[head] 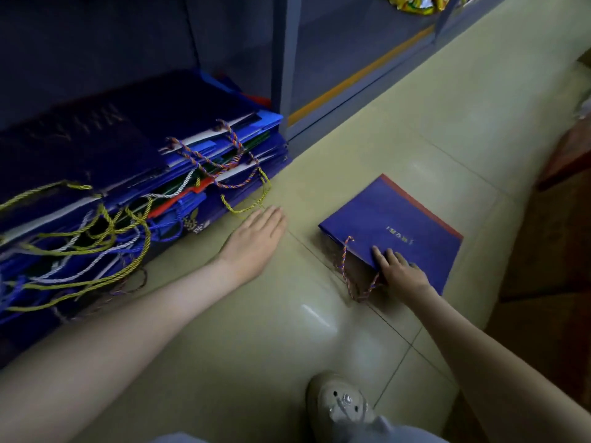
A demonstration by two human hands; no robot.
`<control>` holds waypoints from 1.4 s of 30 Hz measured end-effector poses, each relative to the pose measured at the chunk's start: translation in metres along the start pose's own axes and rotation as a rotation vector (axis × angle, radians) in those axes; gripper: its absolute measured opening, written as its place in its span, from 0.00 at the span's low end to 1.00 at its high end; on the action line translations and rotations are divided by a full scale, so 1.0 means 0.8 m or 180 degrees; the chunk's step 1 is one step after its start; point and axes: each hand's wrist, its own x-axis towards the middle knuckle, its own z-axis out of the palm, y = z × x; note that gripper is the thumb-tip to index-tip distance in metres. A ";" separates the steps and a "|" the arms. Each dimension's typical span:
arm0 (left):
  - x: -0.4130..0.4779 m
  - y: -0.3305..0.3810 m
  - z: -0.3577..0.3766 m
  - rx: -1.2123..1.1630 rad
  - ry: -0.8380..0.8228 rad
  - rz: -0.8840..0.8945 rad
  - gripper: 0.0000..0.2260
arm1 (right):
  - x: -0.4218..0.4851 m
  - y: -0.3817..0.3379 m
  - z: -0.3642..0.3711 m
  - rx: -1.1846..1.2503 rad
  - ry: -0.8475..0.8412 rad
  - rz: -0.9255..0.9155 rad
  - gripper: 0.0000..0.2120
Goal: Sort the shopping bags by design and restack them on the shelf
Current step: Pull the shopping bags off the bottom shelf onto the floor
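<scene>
A flat blue shopping bag (396, 225) with a red edge and a multicoloured rope handle lies alone on the tiled floor at the right. My right hand (401, 273) rests on its near edge by the handle, fingers laid on the paper. A thick pile of blue bags (134, 161) with yellow, white and multicoloured rope handles lies on the bottom shelf at the left, handles spilling forward. My left hand (256, 238) hovers flat with straight fingers just in front of that pile, holding nothing.
A blue shelf upright (284, 68) stands right of the pile, and a yellow-striped shelf base (361, 78) runs to the back right. My shoe (339, 407) is at the bottom centre. Brown cardboard (543, 251) lies at the right.
</scene>
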 end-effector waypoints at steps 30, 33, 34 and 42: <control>-0.203 -0.131 -0.021 0.0365 0.1453 -0.1285 0.11 | 0.020 -0.284 -0.309 0.4350 -0.1207 -0.2595 0.39; -0.198 -0.108 -0.028 0.0068 0.1459 -0.0810 0.11 | 0.029 -0.287 -0.299 0.5259 -0.0757 -0.1651 0.33; -0.198 -0.105 -0.029 -0.0137 0.1351 -0.0742 0.11 | 0.031 -0.287 -0.294 0.5397 -0.0643 -0.1477 0.32; -0.196 -0.111 -0.019 -0.1565 0.0863 -0.1915 0.22 | 0.039 -0.231 -0.235 0.6311 -0.0330 -0.2003 0.32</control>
